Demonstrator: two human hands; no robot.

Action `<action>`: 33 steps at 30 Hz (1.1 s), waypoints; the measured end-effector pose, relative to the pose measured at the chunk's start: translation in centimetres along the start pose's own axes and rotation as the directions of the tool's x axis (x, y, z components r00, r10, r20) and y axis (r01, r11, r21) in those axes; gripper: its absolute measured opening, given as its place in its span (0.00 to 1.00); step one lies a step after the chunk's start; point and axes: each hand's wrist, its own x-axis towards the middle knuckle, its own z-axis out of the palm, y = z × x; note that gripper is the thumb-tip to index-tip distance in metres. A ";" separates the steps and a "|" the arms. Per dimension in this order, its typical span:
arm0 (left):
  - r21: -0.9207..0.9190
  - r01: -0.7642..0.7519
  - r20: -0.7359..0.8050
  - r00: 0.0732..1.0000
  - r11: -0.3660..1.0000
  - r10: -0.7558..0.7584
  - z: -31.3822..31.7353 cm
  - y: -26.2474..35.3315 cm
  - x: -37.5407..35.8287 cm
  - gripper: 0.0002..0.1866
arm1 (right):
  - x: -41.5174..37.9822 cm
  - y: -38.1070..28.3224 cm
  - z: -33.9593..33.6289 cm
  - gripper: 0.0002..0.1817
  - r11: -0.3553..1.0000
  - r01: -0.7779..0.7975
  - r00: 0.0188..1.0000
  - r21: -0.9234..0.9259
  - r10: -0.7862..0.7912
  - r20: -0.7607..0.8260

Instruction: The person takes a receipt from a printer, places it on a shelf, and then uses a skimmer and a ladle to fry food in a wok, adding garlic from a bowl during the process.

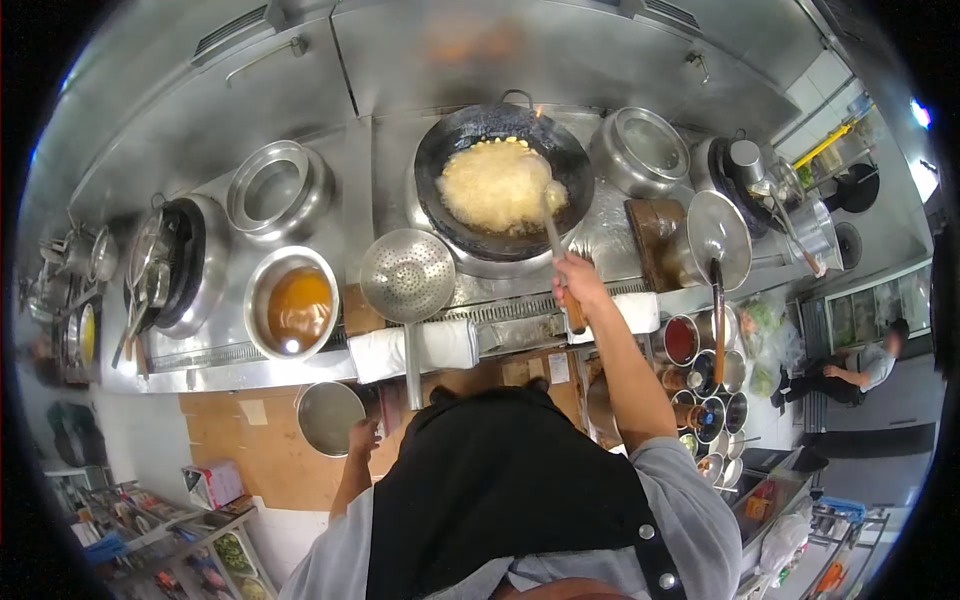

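A black wok (440, 150) on the range holds foaming, pale yellow oil (495, 185) with small yellow pieces along its far edge. My right hand (582, 283) is closed round the wooden handle of a ladle (552, 222), whose bowl end is at the wok's right side. Lower left, my left hand (364, 437) is at the rim of a round metal pan (331, 418), its fingers curled; their grip is partly hidden. A perforated strainer (408, 276) rests near the wok, its handle over a folded white cloth (450, 345).
A bowl of brown liquid (300, 305) stands left of the strainer. Metal pots (640, 152) flank the wok. A strainer pot (718, 240) with a long handle and several seasoning containers (682, 340) are on the right. Another person (855, 375) is at far right.
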 end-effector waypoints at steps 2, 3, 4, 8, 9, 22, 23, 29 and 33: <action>-0.019 0.033 -0.020 0.999 0.999 -0.033 0.6 -0.8 0.2 0.16 | -0.6 0.8 0.5 0.18 0.992 -0.057 0.995 0.111 0.047 0.093; -0.007 0.037 -0.022 0.999 0.999 -0.037 1.0 -2.1 0.3 0.16 | -1.2 1.3 0.7 0.18 0.984 -0.091 0.988 0.154 0.070 0.138; 0.002 0.029 -0.026 0.999 1.000 -0.029 1.5 -3.1 1.2 0.15 | -1.7 0.8 1.1 0.14 0.977 -0.109 0.981 0.181 0.076 0.181; -0.110 0.190 -0.031 0.980 0.976 -0.194 4.4 -4.9 0.4 0.14 | -4.0 -1.9 1.5 0.21 0.984 -0.143 0.953 0.104 0.109 0.282; 0.031 0.112 0.004 0.994 0.993 -0.113 4.6 -5.0 0.5 0.14 | -4.0 -2.1 0.8 0.25 0.997 -0.078 0.955 0.004 0.074 0.286; -0.407 0.105 -0.146 0.973 0.907 -0.178 20.4 -3.1 -10.5 0.18 | 5.6 -12.2 -13.4 0.40 0.398 0.419 0.874 -0.816 -0.421 0.243; -0.401 0.106 -0.166 0.968 0.910 -0.186 21.5 -3.7 -11.4 0.18 | 7.1 -12.8 -14.3 0.40 0.287 0.426 0.847 -0.858 -0.461 0.266; 0.748 -0.317 0.104 0.923 0.582 0.370 24.6 -16.2 -11.7 0.19 | 11.4 -7.4 -14.7 0.39 0.554 0.380 0.909 -0.741 -0.370 0.190; 0.792 -0.374 0.196 0.905 0.482 0.378 23.8 -15.1 -14.6 0.14 | 6.5 -4.4 -9.7 0.33 0.952 0.109 0.975 -0.287 -0.046 0.218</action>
